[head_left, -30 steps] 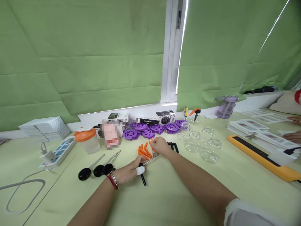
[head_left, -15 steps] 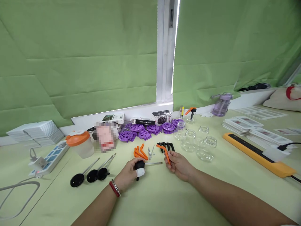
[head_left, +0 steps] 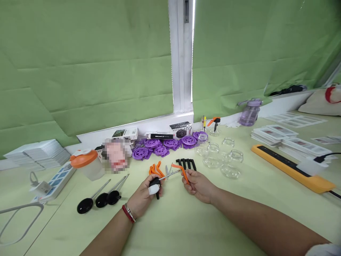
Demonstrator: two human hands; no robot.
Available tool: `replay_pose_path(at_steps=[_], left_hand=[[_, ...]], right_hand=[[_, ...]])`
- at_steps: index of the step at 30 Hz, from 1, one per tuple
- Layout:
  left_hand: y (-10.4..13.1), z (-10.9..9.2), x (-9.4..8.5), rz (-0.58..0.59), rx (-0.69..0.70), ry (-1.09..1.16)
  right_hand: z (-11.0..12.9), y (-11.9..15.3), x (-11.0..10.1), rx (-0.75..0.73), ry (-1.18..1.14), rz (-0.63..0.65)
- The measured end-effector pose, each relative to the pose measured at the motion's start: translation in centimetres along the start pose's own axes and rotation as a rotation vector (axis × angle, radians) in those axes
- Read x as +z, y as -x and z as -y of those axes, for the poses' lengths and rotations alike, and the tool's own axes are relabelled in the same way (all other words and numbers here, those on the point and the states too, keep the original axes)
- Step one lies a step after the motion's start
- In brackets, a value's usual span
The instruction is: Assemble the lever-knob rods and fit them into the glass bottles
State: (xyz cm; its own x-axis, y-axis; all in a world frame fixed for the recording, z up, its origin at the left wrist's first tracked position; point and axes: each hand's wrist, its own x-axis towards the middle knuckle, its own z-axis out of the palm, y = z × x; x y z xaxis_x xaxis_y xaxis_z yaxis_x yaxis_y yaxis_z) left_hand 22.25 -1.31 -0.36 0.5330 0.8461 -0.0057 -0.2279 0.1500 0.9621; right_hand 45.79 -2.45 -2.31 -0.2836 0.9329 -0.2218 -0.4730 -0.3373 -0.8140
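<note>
My left hand (head_left: 141,199), with white tape on its thumb, is closed around a black-ended metal rod (head_left: 169,175). The rod points right, and its tip lies close to a bent orange lever (head_left: 183,172); I cannot tell if they touch. Fingers of my right hand (head_left: 199,186) pinch that lever near its lower end. Beyond my left hand lie several more orange levers (head_left: 159,169). Small screws and pins (head_left: 167,171) rest beside them, partly behind the rod. Several black bent pieces (head_left: 188,164) sit just past my right hand.
Left are black discs with rods (head_left: 101,200), an orange-lidded cup (head_left: 84,160) and a white power strip (head_left: 60,180). Purple openwork parts (head_left: 162,150) line the back. Clear glass jars (head_left: 231,167), an assembled piece (head_left: 216,125) and a yellow power strip (head_left: 282,167) stand to the right.
My left hand has tilted the rod so its tip points upward and nearer the orange lever. My right hand still holds the lever, slightly shifted. The view has moved a little.
</note>
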Motion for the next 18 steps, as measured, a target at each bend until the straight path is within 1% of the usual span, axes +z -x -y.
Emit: replay_pose_path(at_steps=[8,18], left_hand=[[-0.07,0.03,-0.31,0.057,-0.014,-0.025],[-0.01,-0.21,-0.12,0.069,-0.014,-0.021]], right_hand=[[-0.34,-0.24,-0.24,0.007,-0.001,0.101],[-0.47,-0.14,-0.29,0.01,0.007,0.123]])
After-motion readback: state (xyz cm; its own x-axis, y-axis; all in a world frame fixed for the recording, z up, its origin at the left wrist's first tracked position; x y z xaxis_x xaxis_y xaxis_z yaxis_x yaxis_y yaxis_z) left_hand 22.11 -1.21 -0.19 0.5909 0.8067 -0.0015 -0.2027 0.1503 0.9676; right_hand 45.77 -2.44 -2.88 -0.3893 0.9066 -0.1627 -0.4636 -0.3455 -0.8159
